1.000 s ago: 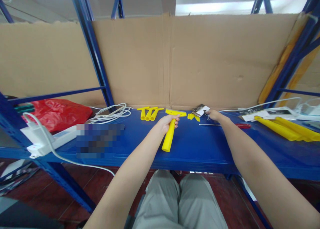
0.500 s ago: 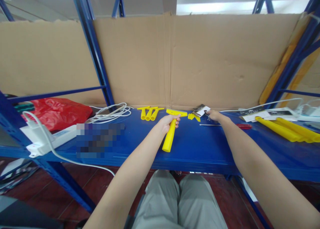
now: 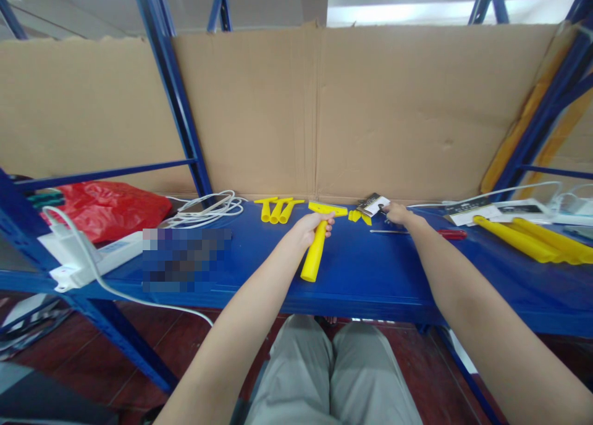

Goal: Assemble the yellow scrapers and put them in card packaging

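Observation:
My left hand [image 3: 319,227] is wrapped round a yellow T-shaped handle [image 3: 314,258], near its crossbar. The hollow end of the handle points toward me. At the back of the shelf, my right hand [image 3: 396,214] has its fingers bent downward beside a black-and-white printed packet [image 3: 374,204]; its fingertips are too small to make out. Several small yellow pieces [image 3: 359,216] lie between the packet and the handle. A screwdriver [image 3: 451,234] with a red grip lies under my right wrist, its thin shaft pointing left. More yellow T-shaped handles [image 3: 277,211] lie in a row to the left.
Yellow tubes [image 3: 523,239] and printed cards [image 3: 477,211] lie at the right on the blue shelf [image 3: 361,277]. A coiled white cable [image 3: 213,209], a red bag [image 3: 109,209] and a power strip [image 3: 115,255] occupy the left. Cardboard [image 3: 380,110] stands behind.

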The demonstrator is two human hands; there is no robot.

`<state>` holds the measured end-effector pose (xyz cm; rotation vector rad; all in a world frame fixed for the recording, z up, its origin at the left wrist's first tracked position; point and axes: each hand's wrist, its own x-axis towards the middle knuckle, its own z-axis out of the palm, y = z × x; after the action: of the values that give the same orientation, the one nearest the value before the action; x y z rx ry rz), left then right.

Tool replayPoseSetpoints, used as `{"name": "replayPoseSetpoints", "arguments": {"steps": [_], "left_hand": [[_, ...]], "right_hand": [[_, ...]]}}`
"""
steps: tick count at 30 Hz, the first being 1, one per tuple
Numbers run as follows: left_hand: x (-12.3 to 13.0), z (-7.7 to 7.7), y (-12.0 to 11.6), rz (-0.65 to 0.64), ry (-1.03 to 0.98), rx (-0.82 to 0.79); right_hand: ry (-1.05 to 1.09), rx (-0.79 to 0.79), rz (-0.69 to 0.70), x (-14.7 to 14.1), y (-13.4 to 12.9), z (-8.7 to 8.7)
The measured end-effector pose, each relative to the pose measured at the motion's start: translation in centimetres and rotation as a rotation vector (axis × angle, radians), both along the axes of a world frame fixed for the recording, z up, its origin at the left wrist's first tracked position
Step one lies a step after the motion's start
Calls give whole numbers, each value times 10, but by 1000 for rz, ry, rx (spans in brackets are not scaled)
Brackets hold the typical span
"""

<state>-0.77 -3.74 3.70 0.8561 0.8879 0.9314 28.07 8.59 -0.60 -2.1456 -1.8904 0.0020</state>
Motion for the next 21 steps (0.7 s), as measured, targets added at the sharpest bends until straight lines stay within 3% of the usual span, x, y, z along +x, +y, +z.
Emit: {"name": "replayPoseSetpoints", "arguments": {"steps": [7,21], "left_hand": [[0,0,1,5,39,24],[0,2,-1,-4,36,16]], "right_hand": [[-9,-113,-58,-5,-3,2],[-45,-97,49,-1,2,-2]]}}
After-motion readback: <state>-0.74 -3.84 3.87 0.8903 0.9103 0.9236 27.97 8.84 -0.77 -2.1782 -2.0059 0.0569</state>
